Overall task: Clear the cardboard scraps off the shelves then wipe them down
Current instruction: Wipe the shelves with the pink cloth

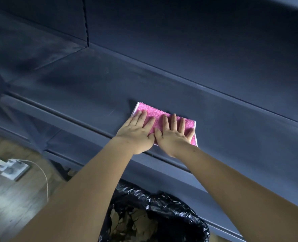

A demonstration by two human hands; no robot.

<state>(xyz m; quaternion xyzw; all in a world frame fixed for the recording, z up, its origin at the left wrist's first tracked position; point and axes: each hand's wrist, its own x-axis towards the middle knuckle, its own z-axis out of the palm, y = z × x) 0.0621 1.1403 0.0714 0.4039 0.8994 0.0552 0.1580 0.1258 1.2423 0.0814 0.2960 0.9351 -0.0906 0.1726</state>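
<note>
A folded pink cloth (154, 114) with a white hem lies flat on the dark blue shelf (85, 84), near its front edge. My left hand (136, 132) presses on the cloth's left part with straight, spread fingers. Beside it, thumbs touching, my right hand (173, 134) presses flat on the right part. The shelf surface around the cloth looks dusty and carries no scraps. Brown cardboard scraps (136, 224) lie inside the black bin bag (164, 203) below my arms.
A lower shelf rail (162, 175) runs diagonally under the top one. The shelf's back panel (197, 41) rises behind. On the wooden floor at left lie a white power strip (13, 169) and a thin pale cord (43, 173).
</note>
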